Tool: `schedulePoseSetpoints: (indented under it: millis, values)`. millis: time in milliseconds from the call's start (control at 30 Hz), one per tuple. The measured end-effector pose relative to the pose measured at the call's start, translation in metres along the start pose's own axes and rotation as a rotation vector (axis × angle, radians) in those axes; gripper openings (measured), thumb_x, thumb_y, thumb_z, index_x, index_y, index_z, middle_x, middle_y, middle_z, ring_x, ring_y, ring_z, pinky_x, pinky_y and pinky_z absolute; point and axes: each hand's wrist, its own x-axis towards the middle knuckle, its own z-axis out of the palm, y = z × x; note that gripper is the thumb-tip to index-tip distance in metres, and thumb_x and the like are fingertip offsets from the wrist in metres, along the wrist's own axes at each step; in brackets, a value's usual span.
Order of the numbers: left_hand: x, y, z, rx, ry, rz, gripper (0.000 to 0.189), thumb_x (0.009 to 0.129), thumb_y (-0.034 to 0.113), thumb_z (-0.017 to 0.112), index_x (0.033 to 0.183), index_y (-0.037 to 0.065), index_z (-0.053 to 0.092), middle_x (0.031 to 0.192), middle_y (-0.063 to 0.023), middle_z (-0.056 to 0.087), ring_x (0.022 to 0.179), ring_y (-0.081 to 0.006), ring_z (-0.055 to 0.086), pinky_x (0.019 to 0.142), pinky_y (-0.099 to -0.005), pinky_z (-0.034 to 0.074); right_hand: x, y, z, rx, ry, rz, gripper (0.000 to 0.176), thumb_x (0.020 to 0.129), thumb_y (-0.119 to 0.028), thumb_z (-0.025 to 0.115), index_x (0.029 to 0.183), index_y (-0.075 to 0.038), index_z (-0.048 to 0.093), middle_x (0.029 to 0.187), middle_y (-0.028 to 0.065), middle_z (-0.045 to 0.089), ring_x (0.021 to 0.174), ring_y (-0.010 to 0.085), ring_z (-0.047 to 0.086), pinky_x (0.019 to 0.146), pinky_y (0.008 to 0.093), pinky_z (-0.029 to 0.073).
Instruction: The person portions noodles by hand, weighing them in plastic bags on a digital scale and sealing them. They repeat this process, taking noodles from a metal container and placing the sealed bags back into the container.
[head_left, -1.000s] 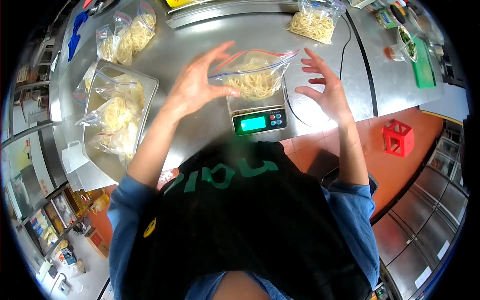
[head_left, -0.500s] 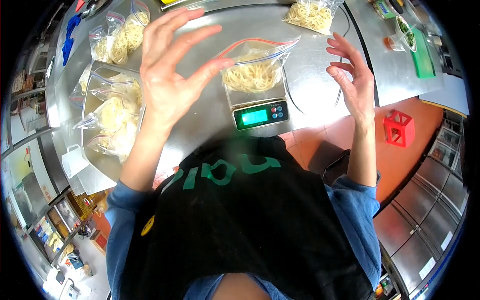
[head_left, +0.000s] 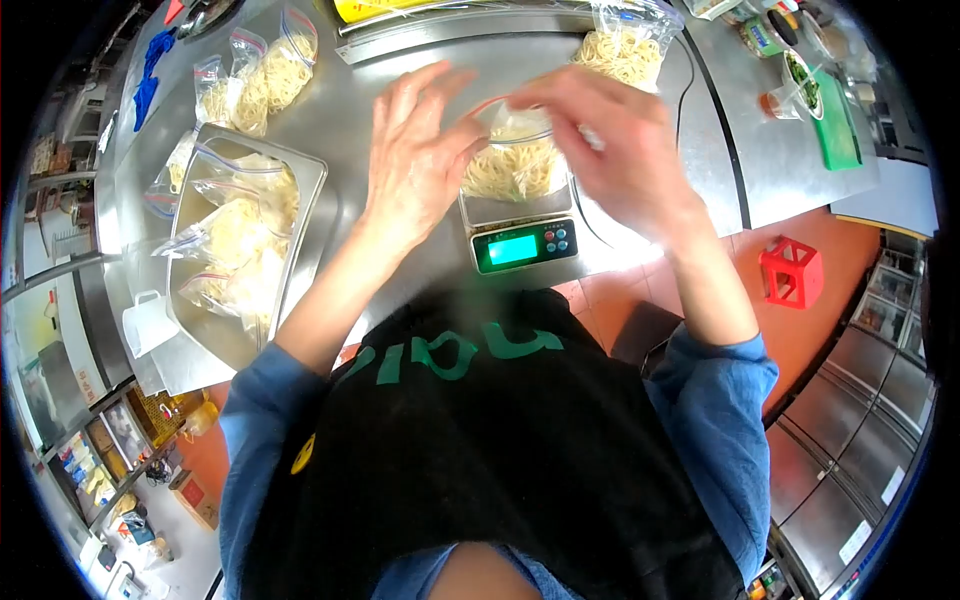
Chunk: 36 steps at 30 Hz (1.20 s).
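A clear zip bag of noodles [head_left: 515, 172] with a red-edged top rests on a digital kitchen scale [head_left: 523, 246] whose display glows green. At the bag's upper left corner is my left hand [head_left: 415, 155], its thumb and fingers closing on the edge. My right hand [head_left: 625, 140], partly blurred, reaches over the bag from the right with bent fingers at the top edge. It hides the bag's upper right corner.
On the left, a metal tray [head_left: 318, 190] holds several bagged noodle portions, with more noodle bags [head_left: 268, 85] behind it. Another noodle bag [head_left: 620, 58] lies at the back right. A green cutting board [head_left: 838, 125] and a red stool [head_left: 792, 272] are farther right.
Both hands have moved inward from either side of the scale to the bag's top edge. Before, they were raised and open, apart from each other.
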Motion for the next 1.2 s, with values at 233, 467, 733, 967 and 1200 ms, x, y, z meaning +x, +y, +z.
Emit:
schedulePoseSetpoints:
  millis: [233, 467, 733, 967, 1200]
  values:
    - [-0.013, 0.016, 0.000, -0.049, -0.015, 0.120, 0.021, 0.070, 0.001, 0.072, 0.089, 0.007, 0.066, 0.139, -0.0111, 0.056, 0.136, -0.0343, 0.045, 0.109, -0.0591, 0.038, 0.028, 0.022, 0.031, -0.402, -0.688, 0.251, 0.012, 0.086, -0.006, 0.063, 0.095, 0.000, 0.068, 0.097, 0.0212, 0.069, 0.093, 0.0419, 0.067, 0.080, 0.0449, 0.054]
    - [-0.019, 0.020, -0.005, -0.095, -0.054, 0.094, 0.017, 0.072, 0.004, 0.071, 0.089, 0.008, 0.067, 0.139, -0.0103, 0.055, 0.135, -0.0348, 0.045, 0.109, -0.0597, 0.039, 0.007, 0.071, 0.083, -0.588, -0.882, 0.144, 0.018, 0.087, -0.014, 0.064, 0.099, -0.003, 0.071, 0.097, 0.0183, 0.071, 0.095, 0.0378, 0.069, 0.080, 0.0441, 0.057]
    - [-0.021, 0.023, 0.000, -0.139, -0.076, 0.056, 0.012, 0.075, 0.005, 0.072, 0.086, 0.008, 0.067, 0.138, -0.0097, 0.055, 0.135, -0.0347, 0.045, 0.109, -0.0588, 0.039, 0.007, 0.060, 0.076, -0.580, -0.832, 0.245, 0.018, 0.088, -0.015, 0.063, 0.098, -0.004, 0.072, 0.096, 0.0171, 0.073, 0.091, 0.0357, 0.071, 0.077, 0.0449, 0.058]
    - [-0.024, 0.027, -0.004, -0.125, -0.065, 0.033, 0.023, 0.072, 0.004, 0.077, 0.093, 0.009, 0.071, 0.136, -0.0095, 0.056, 0.132, -0.0336, 0.048, 0.107, -0.0546, 0.042, -0.006, 0.061, 0.055, -0.409, -0.538, 0.123, 0.016, 0.090, -0.018, 0.064, 0.099, -0.008, 0.073, 0.098, 0.0126, 0.072, 0.088, 0.0324, 0.071, 0.074, 0.0444, 0.056]
    - [-0.001, 0.034, -0.040, -0.179, 0.124, -0.095, 0.052, 0.075, 0.009, 0.082, 0.125, 0.010, 0.067, 0.120, -0.0098, 0.064, 0.112, -0.0286, 0.060, 0.093, -0.0380, 0.051, 0.020, 0.017, -0.010, -0.269, -0.135, 0.092, 0.006, 0.093, -0.015, 0.068, 0.094, -0.009, 0.070, 0.096, 0.0035, 0.067, 0.082, 0.0182, 0.068, 0.067, 0.0346, 0.053]
